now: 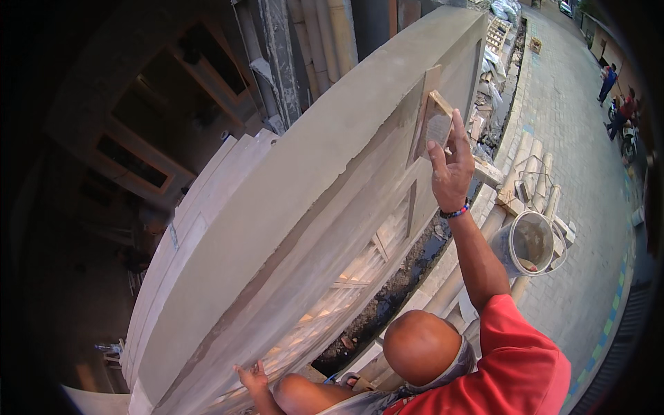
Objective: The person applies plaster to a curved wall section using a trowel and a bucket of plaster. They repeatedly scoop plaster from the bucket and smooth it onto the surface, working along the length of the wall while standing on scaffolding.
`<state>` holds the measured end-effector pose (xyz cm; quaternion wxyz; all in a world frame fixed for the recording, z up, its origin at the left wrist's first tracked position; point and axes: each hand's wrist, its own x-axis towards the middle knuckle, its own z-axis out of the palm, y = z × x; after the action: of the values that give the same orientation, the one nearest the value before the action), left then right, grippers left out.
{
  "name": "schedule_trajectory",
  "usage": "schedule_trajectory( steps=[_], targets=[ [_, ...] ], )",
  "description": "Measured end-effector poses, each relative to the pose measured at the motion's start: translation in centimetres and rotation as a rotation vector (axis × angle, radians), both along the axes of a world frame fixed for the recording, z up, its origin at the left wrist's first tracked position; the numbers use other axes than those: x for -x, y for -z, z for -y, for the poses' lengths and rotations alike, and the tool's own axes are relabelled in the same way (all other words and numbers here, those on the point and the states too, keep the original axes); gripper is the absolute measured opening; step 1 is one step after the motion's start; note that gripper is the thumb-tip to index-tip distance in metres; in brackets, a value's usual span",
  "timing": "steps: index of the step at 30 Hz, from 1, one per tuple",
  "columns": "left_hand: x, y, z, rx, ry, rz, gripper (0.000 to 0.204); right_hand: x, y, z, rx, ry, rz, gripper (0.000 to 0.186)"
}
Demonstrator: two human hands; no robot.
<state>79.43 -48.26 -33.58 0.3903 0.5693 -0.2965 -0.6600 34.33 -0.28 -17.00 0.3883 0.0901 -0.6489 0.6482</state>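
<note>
Neither my left hand nor my right hand shows in this view. Below me crouches a person in a red shirt (515, 366), seen from above. Their raised hand (451, 166), with a beaded band at the wrist, presses a small wooden float (436, 124) flat against the grey plastered face of a long wall (290, 200). Their other hand (252, 378) rests low on the wall near the bottom edge, fingers spread. One bare knee (301, 394) is bent close to the wall.
A muddy gutter (387, 297) runs along the wall's foot. A grey bucket (529, 243) and pipes (532, 180) lie on the paved street at right. Two people (617, 104) stand far up the street. A dark building with window frames (138, 145) lies left.
</note>
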Motion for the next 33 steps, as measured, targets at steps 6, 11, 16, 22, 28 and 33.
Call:
schedule_trajectory(
  steps=[6,11,16,22,28,33],
  targets=[
    [-0.1,0.9,0.0,0.019,0.019,-0.079,0.07,-1.4,3.4,3.4,-0.301,0.056,-0.033,0.066],
    [-0.9,1.4,1.0,-0.026,0.005,-0.086,0.07,-3.1,3.7,0.9,-0.13,-0.007,-0.025,0.066],
    [-0.1,-0.1,-0.7,0.019,-0.006,-0.038,0.072,-0.5,-1.0,3.0,-0.083,-0.022,-0.071,0.068],
    [0.0,0.1,-0.7,0.015,-0.003,-0.058,0.071,-4.4,6.3,3.5,-0.313,-0.014,-0.023,0.07],
    [0.0,-0.1,-0.7,0.016,0.004,-0.043,0.072,-3.0,-0.4,3.5,-0.003,-0.068,-0.007,0.068],
    [1.3,-0.9,-2.1,0.029,0.026,-0.074,0.072,-4.2,4.7,6.2,-0.254,-0.005,-0.052,0.067]
  ],
)
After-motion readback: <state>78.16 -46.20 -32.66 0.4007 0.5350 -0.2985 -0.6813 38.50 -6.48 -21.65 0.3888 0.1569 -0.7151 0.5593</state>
